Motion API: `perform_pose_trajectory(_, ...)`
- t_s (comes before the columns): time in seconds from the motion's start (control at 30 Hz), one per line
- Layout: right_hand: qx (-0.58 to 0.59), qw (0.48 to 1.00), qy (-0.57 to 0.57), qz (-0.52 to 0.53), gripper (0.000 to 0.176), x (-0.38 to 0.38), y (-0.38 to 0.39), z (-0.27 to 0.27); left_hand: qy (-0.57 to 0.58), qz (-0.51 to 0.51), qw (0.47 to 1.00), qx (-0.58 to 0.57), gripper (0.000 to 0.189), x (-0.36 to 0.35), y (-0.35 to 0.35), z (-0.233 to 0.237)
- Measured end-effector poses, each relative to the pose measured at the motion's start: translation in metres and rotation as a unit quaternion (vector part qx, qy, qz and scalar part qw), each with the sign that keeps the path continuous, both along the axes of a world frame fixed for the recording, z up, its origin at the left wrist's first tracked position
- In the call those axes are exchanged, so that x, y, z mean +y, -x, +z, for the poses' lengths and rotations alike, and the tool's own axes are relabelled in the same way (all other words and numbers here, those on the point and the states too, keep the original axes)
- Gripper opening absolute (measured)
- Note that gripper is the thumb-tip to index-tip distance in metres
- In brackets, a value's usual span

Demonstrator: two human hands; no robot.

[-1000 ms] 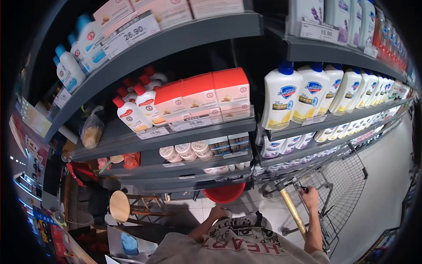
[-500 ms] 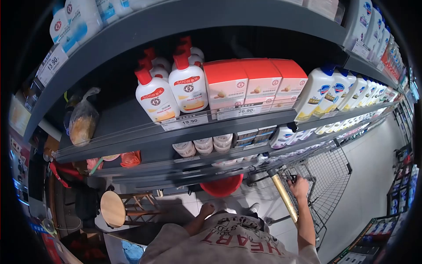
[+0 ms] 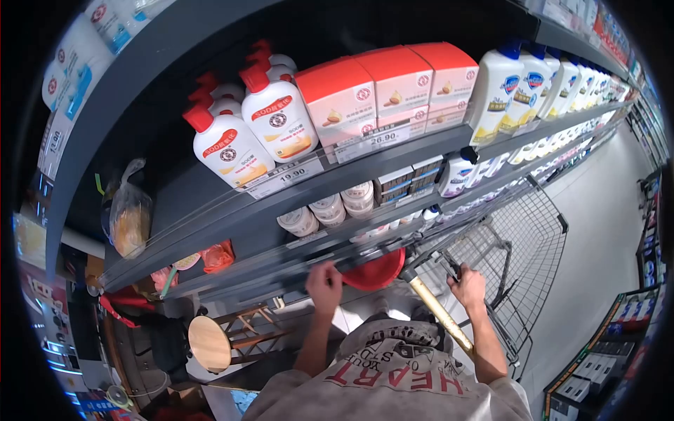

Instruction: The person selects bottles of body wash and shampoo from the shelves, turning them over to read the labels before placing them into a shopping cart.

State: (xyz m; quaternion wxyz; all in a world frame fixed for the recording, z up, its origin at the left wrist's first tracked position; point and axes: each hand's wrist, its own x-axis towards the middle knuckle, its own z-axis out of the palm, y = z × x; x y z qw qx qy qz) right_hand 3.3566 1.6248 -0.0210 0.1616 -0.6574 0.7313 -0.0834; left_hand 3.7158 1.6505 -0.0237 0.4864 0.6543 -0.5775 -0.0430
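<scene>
Shop aisle from the head view: dark shelves (image 3: 196,200) curving overhead, pale floor (image 3: 604,231) running off to the right. On the upper level, pump bottles (image 3: 277,119) with red tops, then red-lidded boxes (image 3: 340,98), then white bottles (image 3: 495,84) with blue caps. One level down, squat jars (image 3: 298,221) close to the lip. Far left, a tied bag (image 3: 130,217); lower down, a round stool (image 3: 210,344) on the floor.

Left grip (image 3: 324,284) up at the front edge of the lowest shelving, back of the hand toward the camera, just beside a red basin (image 3: 375,270) tucked under there, perhaps touching it. Fingers curled and hidden behind the knuckles: cannot tell whether closed on the edge, on the basin rim, or on nothing. Right grip (image 3: 469,286) closed on the near end of the cart (image 3: 519,238), just beside its gold handle (image 3: 439,316); wire basket pointing away along the shelves, its side near the shelf fronts.

Likely trouble, judged from this alone:
- Rolling of the cart under a one-handed hold, with the gaze on the shelf, and a knock of its wire side against the stock close by.
- Risk, in tugging the basin blind from under the shelving, of catching its rim on the lip above and jolting the jars overhead.
- With a further lean left and down, the stool close to the legs: a possible stumble.

Worth steadying the cart first and looking under the lip before any pull.
</scene>
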Motion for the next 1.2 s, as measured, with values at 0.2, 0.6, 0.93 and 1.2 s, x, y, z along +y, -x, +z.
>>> perform_pose_trajectory(0.2,-0.008,0.999,-0.028,0.022,0.035,0.032,-0.01,-0.001,0.106,0.098,0.984,-0.102,0.031,-0.05,-0.038,0.104)
perform_pose_trajectory(0.6,-0.037,0.993,-0.105,0.031,0.035,0.062,-0.024,0.013,0.039,0.061,0.997,-0.004,0.042,-0.081,-0.033,0.083)
perform_pose_trajectory(0.93,-0.039,0.993,-0.083,0.07,0.037,0.066,-0.022,0.014,0.013,0.026,1.0,-0.002,0.041,-0.079,-0.038,0.091)
perform_pose_trajectory(1.2,-0.044,0.992,-0.094,0.072,0.034,0.062,-0.009,0.02,0.021,-0.067,0.996,-0.057,0.015,-0.061,0.077,0.1)
